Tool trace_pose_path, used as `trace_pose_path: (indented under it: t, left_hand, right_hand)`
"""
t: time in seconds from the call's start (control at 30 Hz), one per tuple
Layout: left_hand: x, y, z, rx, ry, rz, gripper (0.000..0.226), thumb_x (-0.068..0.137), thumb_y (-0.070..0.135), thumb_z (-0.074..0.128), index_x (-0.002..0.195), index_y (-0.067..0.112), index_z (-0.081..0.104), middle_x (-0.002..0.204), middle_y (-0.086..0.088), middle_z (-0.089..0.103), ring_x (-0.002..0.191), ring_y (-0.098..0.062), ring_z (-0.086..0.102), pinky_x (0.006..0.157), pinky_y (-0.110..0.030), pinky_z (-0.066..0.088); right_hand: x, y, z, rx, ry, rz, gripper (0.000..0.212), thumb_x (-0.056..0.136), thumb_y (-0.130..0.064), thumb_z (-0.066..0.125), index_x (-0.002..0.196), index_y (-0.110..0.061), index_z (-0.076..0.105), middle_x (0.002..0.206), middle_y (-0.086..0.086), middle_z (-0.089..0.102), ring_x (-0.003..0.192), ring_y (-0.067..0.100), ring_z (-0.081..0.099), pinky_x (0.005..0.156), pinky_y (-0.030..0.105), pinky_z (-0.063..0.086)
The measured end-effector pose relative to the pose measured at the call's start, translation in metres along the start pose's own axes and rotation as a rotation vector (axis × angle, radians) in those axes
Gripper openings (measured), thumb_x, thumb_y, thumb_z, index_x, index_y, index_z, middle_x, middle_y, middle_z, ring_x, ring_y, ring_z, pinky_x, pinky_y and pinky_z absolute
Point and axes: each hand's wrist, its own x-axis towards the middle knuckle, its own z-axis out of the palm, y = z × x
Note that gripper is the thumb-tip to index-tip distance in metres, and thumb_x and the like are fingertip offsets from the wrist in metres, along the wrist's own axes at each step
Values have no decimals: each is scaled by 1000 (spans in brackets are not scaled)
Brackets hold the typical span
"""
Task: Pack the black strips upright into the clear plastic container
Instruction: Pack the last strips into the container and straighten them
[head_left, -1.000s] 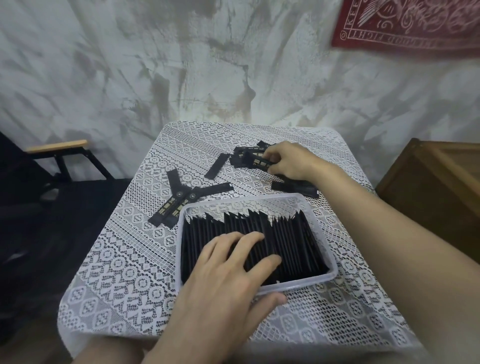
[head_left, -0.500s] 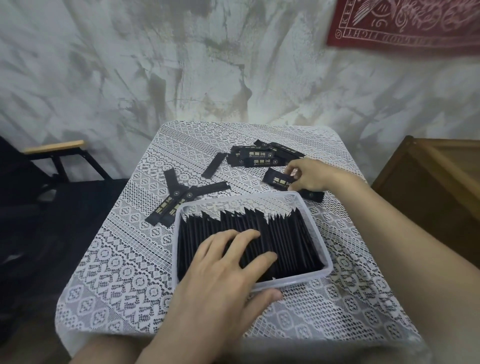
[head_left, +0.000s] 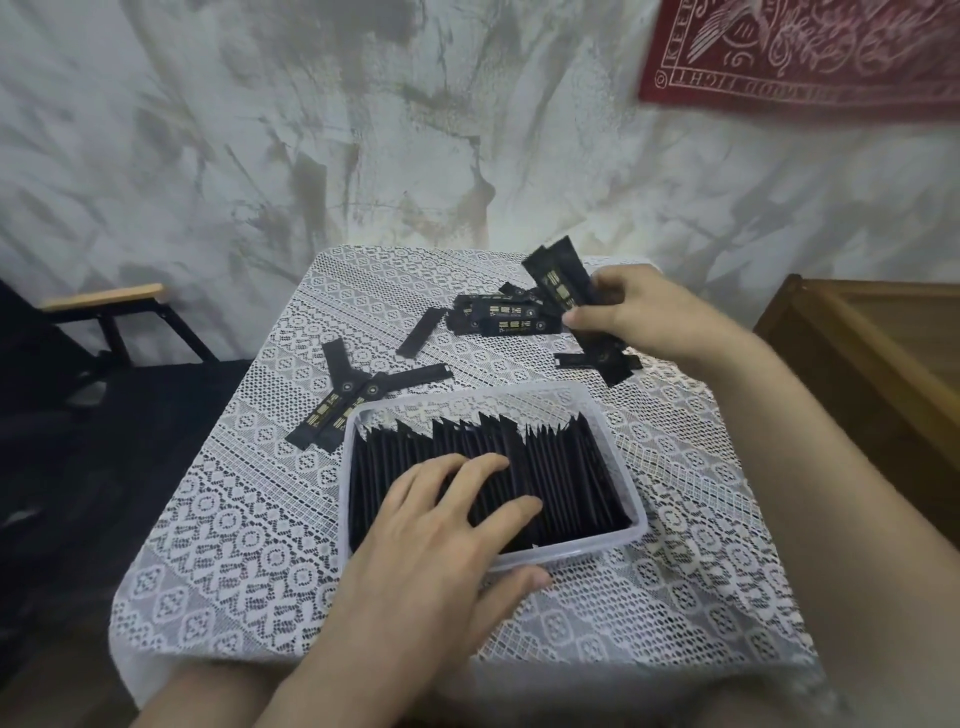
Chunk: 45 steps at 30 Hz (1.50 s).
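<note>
While the right hand (head_left: 639, 317) pinched a few strips (head_left: 558, 283), holding them tilted above the far right of the cloth (head_left: 218, 545), the left hand (head_left: 441, 525) lay with straight, spread fingers on the packed strips (head_left: 566, 467), its thumb beside the near rim. Those stood upright in rows, filling the container (head_left: 587, 552) at the near middle. Loose strips (head_left: 498, 318) lay flat beyond it, and crossed strips (head_left: 358, 395) lay just beside its far left corner.

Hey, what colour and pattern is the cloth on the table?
White lace tablecloth, with repeating bands of geometric openwork; the head view shows it best.
</note>
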Motion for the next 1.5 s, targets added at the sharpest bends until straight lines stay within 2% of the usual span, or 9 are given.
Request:
trace_pose_path:
  t: [0.1,0.17,0.27,0.37,0.67,0.83,1.07,1.33,1.5]
  left_hand:
    - [0,0,-1,-16,1,-2,52,93,75,39,131,43,58,143,6,52,128,-23,51,106,-44,46]
    - [0,1,-2,-34,1,-2,52,94,74,39,131,43,58,144,6,52,128,-23,50,106,-45,46]
    - [0,1,-2,-53,-2,0,51,94,73,43,132,42,57,145,5,50,129,-24,49,106,-46,45]
    - [0,0,-2,-73,17,4,50,94,72,46,132,42,57,144,7,51,127,-23,49,106,-44,45]
    - [-1,-1,-4,-122,30,-18,59,94,74,43,144,42,46,146,17,49,129,-17,49,109,-39,43]
    - [-1,0,-4,-130,28,-30,66,94,75,42,150,41,41,147,18,50,130,-16,48,110,-38,41]
    - [0,0,-5,-88,11,-20,65,96,75,36,150,40,45,150,14,49,130,-19,50,109,-42,43]
    - [0,0,-4,-55,40,-2,66,97,74,36,149,37,48,149,13,51,127,-19,52,105,-41,46]
    - [-2,0,-4,-44,69,8,65,96,74,39,148,35,50,148,15,52,125,-16,52,103,-39,47]
  right_hand:
    - [-49,-24,18,137,-75,-7,12,91,-24,74,97,-22,63,95,4,75,76,9,72,69,20,55]
    - [-74,-23,39,-63,-64,22,21,88,-39,71,101,-28,60,93,-2,73,84,18,71,79,36,57]
    - [-98,-23,64,-362,-5,97,27,91,-46,61,107,-27,52,88,-4,63,86,25,61,64,34,41]
    - [-108,-20,78,-462,-15,137,31,95,-45,57,114,-23,46,87,-2,60,88,29,59,66,35,37]
    - [-109,-13,68,-452,-108,175,42,92,-67,55,103,-28,50,91,-1,67,81,23,66,70,36,47]
    - [-106,-8,64,-275,-132,168,25,102,-49,50,100,-26,60,74,3,73,54,17,72,74,40,61]
    - [-86,-4,65,-284,-109,123,22,101,-41,57,117,-25,57,80,1,73,58,16,73,83,40,58]
    - [-66,2,60,-108,-287,102,55,98,-19,68,148,-25,46,84,8,69,83,34,75,82,50,61]
    - [-66,1,55,-127,-365,82,54,98,-24,67,146,-29,43,89,10,66,87,36,74,82,48,62]
